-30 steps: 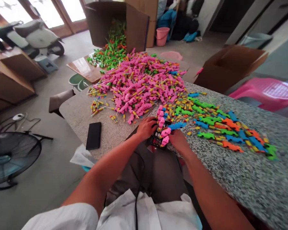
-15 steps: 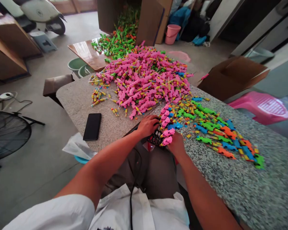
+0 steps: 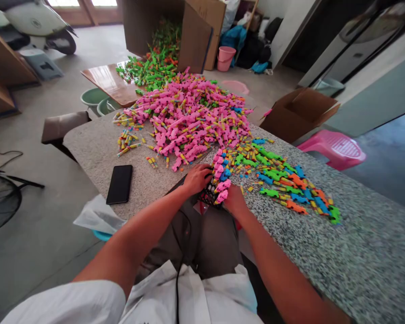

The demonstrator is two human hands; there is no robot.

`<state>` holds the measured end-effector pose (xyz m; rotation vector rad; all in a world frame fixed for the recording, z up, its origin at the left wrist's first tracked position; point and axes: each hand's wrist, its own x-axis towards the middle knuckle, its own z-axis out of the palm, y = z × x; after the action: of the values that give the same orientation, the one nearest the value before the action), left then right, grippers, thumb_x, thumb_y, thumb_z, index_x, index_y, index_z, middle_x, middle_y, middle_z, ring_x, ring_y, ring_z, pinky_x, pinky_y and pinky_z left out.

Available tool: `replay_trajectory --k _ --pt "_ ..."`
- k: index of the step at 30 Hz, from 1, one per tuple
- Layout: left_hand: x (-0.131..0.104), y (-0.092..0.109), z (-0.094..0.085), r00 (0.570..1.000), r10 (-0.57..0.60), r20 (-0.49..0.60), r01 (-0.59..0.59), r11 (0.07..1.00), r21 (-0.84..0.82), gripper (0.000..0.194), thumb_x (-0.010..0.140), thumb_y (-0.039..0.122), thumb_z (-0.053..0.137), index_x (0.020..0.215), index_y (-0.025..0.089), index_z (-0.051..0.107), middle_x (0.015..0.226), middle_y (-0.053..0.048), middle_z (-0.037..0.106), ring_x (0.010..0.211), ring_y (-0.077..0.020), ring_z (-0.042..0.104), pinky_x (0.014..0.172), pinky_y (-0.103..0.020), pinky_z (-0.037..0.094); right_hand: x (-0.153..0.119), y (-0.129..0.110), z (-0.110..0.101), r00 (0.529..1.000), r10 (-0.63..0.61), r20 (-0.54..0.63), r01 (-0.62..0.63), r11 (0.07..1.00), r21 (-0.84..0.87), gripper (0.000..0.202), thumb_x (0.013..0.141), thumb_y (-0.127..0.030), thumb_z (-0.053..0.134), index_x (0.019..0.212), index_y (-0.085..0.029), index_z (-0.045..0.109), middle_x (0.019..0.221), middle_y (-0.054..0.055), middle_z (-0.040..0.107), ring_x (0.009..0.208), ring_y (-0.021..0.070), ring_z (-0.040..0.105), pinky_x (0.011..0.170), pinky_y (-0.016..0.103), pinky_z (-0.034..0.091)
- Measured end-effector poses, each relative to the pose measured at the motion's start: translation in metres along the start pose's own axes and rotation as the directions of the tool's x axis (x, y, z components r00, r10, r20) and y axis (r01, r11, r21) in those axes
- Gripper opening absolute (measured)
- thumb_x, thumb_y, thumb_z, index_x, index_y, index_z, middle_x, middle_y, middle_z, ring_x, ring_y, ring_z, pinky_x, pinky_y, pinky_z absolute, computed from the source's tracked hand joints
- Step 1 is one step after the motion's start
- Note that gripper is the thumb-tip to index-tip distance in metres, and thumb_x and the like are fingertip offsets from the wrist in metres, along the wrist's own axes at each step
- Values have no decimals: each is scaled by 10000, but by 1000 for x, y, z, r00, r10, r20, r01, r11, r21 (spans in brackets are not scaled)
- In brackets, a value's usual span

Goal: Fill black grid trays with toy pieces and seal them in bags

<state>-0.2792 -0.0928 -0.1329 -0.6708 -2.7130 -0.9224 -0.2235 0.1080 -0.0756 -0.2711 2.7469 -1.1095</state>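
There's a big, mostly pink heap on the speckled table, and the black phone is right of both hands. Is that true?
Not quite: the black phone lies left of the left hand, as the head view shows. The mostly pink heap is on the speckled table.

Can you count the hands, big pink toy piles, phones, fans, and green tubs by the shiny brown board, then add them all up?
Hands: 2 (left hand, right hand)
Big pink toy pile: 1
Phone: 1
Fan: 1, partly out of view
Green tubs: 2
Total: 7
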Motion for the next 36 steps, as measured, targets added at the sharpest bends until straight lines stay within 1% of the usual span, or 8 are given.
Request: replay_trajectory --k 6,13,17,22,24,30,34,36 --pt "0 -1 -1 1000 -4 27 4 1000 -4 277 1041 383 569 1193 261 767 1405 -51 688 1300 -247 630 1173 -420 487 -35 12 8 992 105 -71 -86 969 232 365 934 -386 591 1223 -199 713 1135 71 755 905 216 679 858 334 540" --pt "7 -5 3 1000 5 4 -5 999 -52 275 1021 403 549 1105 251 762 1381 -85 695 1277 -313 636 1142 -481 495 -36 19 4 982 -186 -39 188 979 78 294 976 -246 588 1229 -192 728 1229 106 709 1149 230 648 1061 367 488" --pt "12 -11 7 999 -39 2 39 994 -100 270 975 472 566 1053 287 746 1389 -32 699 1294 -340 629 1164 -490 475 -31 58 -51 963 70 -261 -66 998 22 267 1005 -270 557 1171 -206 756 1151 80 751 1034 210 686 996 341 516" --pt "12 -10 7 996 -90 -11 88 989 -120 254 923 519 592 963 309 729 1372 -32 716 1295 -327 632 1188 -467 457 -30 141 -158 676 432 -597 -595 798 -95 423 1034 -228 396 1277 -140 731 1231 162 721 1172 271 660 1038 360 487" --pt "12 -8 6 996 -85 -26 81 990 -112 266 920 530 595 948 302 729 1352 -33 720 1283 -333 641 1178 -467 470 -23 165 -189 641 455 -618 -667 729 -155 455 1035 -215 406 1399 -133 665 1364 197 646 1214 280 645 1040 349 479" --pt "12 -7 5 998 -43 -38 42 999 -19 238 957 460 588 1032 299 746 1328 -31 723 1270 -323 657 1149 -467 516 7 187 -220 725 576 -377 -688 603 -403 481 1002 -272 563 1451 -113 634 1486 259 541 1199 331 663 1007 380 502" --pt "10 -3 1 1000 -27 7 27 999 44 273 986 412 544 1081 265 754 1379 -79 697 1307 -328 641 1151 -512 516 5 194 -222 846 482 -228 -530 716 -455 432 993 -364 608 1344 -143 726 1395 183 666 1250 306 643 1045 343 477" --pt "10 -1 -1 999 -34 15 33 998 60 272 987 380 540 1093 261 760 1380 -84 697 1311 -313 640 1155 -495 514 -2 200 -223 855 439 -276 -518 722 -459 440 989 -335 587 1370 -154 712 1377 167 689 1243 297 648 1030 344 477"
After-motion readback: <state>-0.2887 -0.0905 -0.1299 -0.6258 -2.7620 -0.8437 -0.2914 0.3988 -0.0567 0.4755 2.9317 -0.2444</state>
